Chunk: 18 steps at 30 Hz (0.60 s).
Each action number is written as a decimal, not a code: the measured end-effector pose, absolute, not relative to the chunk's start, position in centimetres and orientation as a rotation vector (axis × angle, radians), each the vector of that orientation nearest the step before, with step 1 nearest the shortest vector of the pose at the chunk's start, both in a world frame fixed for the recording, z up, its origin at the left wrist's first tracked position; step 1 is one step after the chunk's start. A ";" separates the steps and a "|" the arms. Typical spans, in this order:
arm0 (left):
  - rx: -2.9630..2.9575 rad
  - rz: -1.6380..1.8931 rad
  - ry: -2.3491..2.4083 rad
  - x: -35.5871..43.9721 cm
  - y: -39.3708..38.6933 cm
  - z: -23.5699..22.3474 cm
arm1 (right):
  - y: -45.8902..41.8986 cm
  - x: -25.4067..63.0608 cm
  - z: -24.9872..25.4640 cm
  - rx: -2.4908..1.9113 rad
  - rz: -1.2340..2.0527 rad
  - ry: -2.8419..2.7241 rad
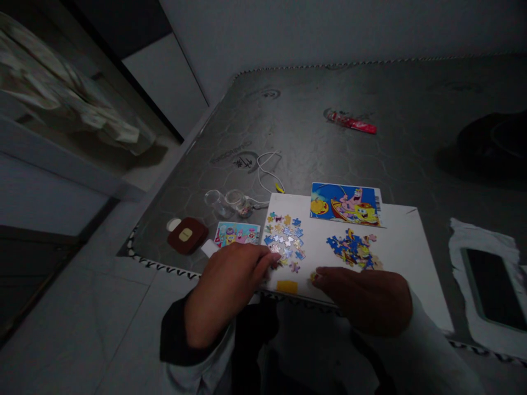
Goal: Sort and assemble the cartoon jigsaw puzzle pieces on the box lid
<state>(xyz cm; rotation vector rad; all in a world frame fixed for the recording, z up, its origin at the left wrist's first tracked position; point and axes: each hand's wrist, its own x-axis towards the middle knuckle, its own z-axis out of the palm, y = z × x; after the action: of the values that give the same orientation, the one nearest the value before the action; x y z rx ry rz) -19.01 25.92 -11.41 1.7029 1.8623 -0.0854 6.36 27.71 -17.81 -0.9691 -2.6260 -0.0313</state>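
Note:
My left hand [230, 274] rests at the left edge of a white board [307, 247]. Its fingertips are curled together at the lower part of a spread of loose jigsaw puzzle pieces [288, 236]; what they hold, if anything, is hidden. Near the board's front edge, my right hand [366, 296] pinches a small yellowish puzzle piece [314, 276]. Just beyond that hand lies a pile of mostly blue and yellow pieces [349, 247]. A cartoon picture card [346, 204] lies across the board's back edge. Another picture card [236, 233] sits beside my left hand.
Left of the board are a brown case [188, 236] and clear plastic containers [220, 204], with a white cord [260, 164] behind them. A red wrapper [356, 123] lies farther back. On the right, a phone [496, 288] rests on white paper. A yellow patch [287, 286] marks the board's front.

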 end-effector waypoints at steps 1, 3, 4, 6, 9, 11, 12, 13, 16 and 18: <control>1.716 -0.068 1.821 -19.0 25.9 -11.4 | 27.5 5.9 -17.6 -0.841 -0.059 -2.537; 1.746 -0.030 1.737 -18.9 25.7 -11.5 | 27.2 5.0 -16.9 -0.686 -0.063 -2.384; 1.756 -0.010 1.691 -18.9 25.6 -11.6 | 27.1 4.6 -16.6 -0.654 -0.058 -2.357; 1.754 0.037 1.578 -18.9 25.4 -11.5 | 26.9 4.2 -16.1 -0.599 -0.062 -2.372; 1.706 0.100 1.452 -18.9 25.3 -11.2 | 26.5 3.8 -16.1 -0.599 -0.047 -2.324; 1.671 0.122 1.444 -19.0 25.3 -11.0 | 26.1 3.7 -16.5 -0.619 -0.020 -2.298; 1.658 0.126 1.441 -19.1 25.4 -10.9 | 25.9 3.6 -16.8 -0.622 -0.006 -2.306; 1.652 0.125 1.445 -19.2 25.4 -10.9 | 25.8 3.5 -17.1 -0.622 0.006 -2.322; 1.660 0.050 1.523 -19.6 25.5 -11.1 | 25.7 3.3 -18.1 -0.679 0.040 -2.324; 1.647 -0.058 1.634 -19.8 25.6 -11.5 | 25.9 3.5 -18.6 -0.757 0.045 -2.364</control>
<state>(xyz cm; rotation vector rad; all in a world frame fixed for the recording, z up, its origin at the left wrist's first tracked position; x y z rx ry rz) -19.80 25.62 -11.52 1.6471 1.6336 -0.0577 3.50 25.86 -18.61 -0.7567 -2.3639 0.0445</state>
